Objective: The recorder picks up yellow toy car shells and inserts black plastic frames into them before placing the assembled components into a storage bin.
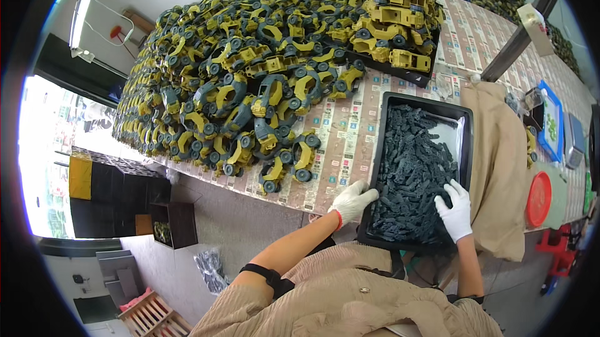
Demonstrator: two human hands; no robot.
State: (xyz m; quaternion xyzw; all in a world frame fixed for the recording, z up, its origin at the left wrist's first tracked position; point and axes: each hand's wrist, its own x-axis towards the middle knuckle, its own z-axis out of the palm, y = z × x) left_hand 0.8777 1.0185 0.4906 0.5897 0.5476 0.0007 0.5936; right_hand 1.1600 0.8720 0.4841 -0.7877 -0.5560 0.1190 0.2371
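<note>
A black rectangular tray (465,149) stands at the near edge of the table, filled with a heap of small dark grey plastic parts (412,178). White lining shows at its upper right. My left hand (354,201), in a white glove, is closed at the tray's left rim. Also gloved, my right hand (454,210) rests with fingers apart over the parts, just inside the right wall. The exact shape of the single parts is too small to make out.
A huge pile of yellow and grey toy vehicle bodies (250,87) covers the table's left. More yellow bodies are stacked in a black crate (400,65) behind the tray. Brown cloth (497,168) hangs at right, near a red round lid (539,198) and a blue tray (550,121).
</note>
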